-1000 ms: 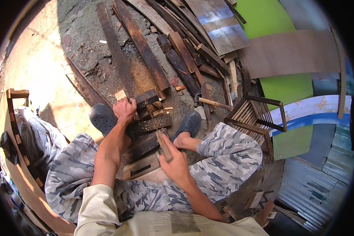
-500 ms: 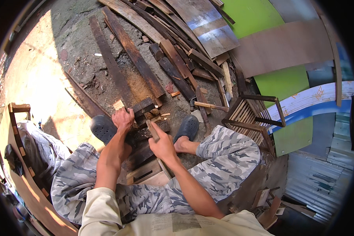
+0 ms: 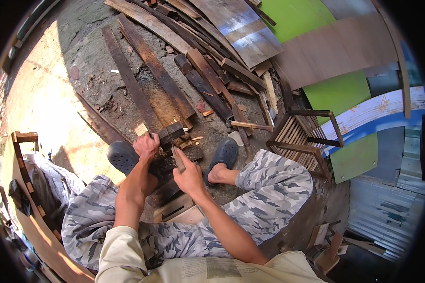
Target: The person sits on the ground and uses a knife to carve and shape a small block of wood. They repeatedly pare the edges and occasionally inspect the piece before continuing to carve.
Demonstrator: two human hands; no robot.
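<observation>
My left hand (image 3: 146,145) is closed on a short dark wood block (image 3: 173,131), steadying it low between my feet. A paler wood end (image 3: 140,129) shows just beyond the knuckles. My right hand (image 3: 189,177) is wrapped round the wooden handle (image 3: 178,159) of a machete. Its thin dark blade (image 3: 169,135) is seen nearly edge-on, pointing away from me and crossing by the block; whether it touches the wood I cannot tell. Several small wood chips (image 3: 188,141) lie right of the block. Dark timber (image 3: 174,160) lies beneath, partly hidden by my hands.
Long dark planks (image 3: 158,70) lie ahead, with piled timber (image 3: 210,85) to their right. A wooden-handled tool (image 3: 251,126) rests beyond my right clog (image 3: 224,153). A slatted wooden stool (image 3: 307,137) stands at the right, near green panels (image 3: 337,94). My left clog (image 3: 123,155) is beside the block.
My right hand has shifted slightly left, and the machete blade now shows as a thin line by the block. My left hand keeps its hold on the wood.
</observation>
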